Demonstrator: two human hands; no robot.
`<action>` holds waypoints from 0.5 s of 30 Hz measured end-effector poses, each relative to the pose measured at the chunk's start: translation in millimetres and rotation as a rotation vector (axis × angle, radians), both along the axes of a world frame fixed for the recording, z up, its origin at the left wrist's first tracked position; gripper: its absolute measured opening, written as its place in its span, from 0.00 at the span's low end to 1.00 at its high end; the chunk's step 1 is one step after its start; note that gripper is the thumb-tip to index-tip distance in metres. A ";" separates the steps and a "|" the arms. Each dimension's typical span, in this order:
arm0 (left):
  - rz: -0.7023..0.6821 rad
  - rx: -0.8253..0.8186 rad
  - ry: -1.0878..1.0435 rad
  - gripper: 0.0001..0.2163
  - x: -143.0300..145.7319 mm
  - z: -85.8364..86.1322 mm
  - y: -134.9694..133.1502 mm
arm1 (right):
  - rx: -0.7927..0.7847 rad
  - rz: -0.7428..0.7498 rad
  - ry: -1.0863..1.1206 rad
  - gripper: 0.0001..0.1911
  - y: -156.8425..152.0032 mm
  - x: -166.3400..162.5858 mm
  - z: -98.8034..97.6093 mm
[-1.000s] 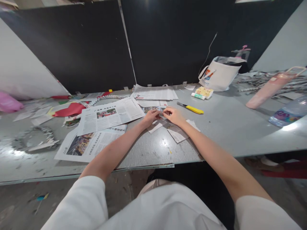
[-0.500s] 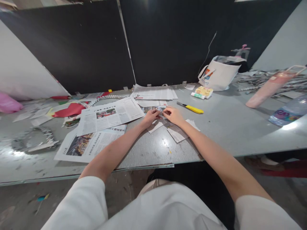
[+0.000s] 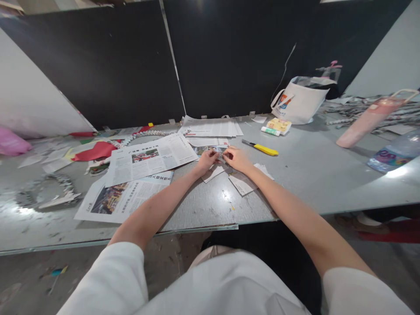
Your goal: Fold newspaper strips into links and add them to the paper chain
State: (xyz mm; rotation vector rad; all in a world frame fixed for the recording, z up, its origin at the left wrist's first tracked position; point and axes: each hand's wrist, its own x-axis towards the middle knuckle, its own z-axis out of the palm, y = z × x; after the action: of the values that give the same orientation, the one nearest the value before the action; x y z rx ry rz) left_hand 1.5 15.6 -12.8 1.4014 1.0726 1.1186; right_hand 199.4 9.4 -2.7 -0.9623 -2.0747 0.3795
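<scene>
My left hand point(image 3: 208, 159) and my right hand point(image 3: 236, 158) meet over the middle of the grey table point(image 3: 311, 175). Both have their fingers pinched on a small piece of newspaper point(image 3: 221, 160), mostly hidden by the fingertips. Under and in front of them lie cut newspaper pieces, one pale piece point(image 3: 213, 173) below the left fingers and a larger one point(image 3: 243, 185) below the right wrist. A yellow utility knife point(image 3: 264, 149) rests to the right of my right hand, its dark end towards it. Printed newspaper sheets point(image 3: 173, 153) spread out left of my left hand.
Behind the knife lie a glue stick point(image 3: 271, 131) and a yellow packet point(image 3: 279, 125), near a white bag point(image 3: 300, 103). A pink tumbler point(image 3: 367, 124) and a plastic bottle point(image 3: 395, 153) are at the right. Folded-paper chains point(image 3: 65, 186) and red paper point(image 3: 95, 151) lie left. A black partition point(image 3: 229, 57) stands behind.
The fingers of both hands have shifted very slightly around the small paper piece. Everything else on the table stays where it was.
</scene>
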 end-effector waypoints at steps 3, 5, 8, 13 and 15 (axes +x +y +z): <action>0.002 0.022 0.023 0.09 0.3 0.3 -1.2 | 0.025 0.021 -0.049 0.09 -0.1 1.4 0.0; -0.002 0.043 0.043 0.09 0.2 0.7 -3.0 | 0.037 0.027 -0.083 0.09 -0.6 2.0 -1.2; -0.008 0.072 0.065 0.09 -0.4 1.5 -5.6 | 0.047 0.011 -0.123 0.10 -1.2 1.8 -3.3; 0.002 0.059 0.040 0.10 0.3 1.1 -3.4 | 0.030 -0.023 -0.104 0.11 0.1 -1.1 -4.6; 0.015 0.037 0.012 0.10 0.9 0.1 -0.8 | 0.019 -0.034 -0.081 0.11 1.4 -2.4 -5.8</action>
State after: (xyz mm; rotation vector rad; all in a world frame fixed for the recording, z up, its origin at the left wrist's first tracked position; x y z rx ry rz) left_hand 2.5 14.8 -12.7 1.4333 1.0777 1.1471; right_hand 196.9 10.8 -8.5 -1.0153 -2.1278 0.3066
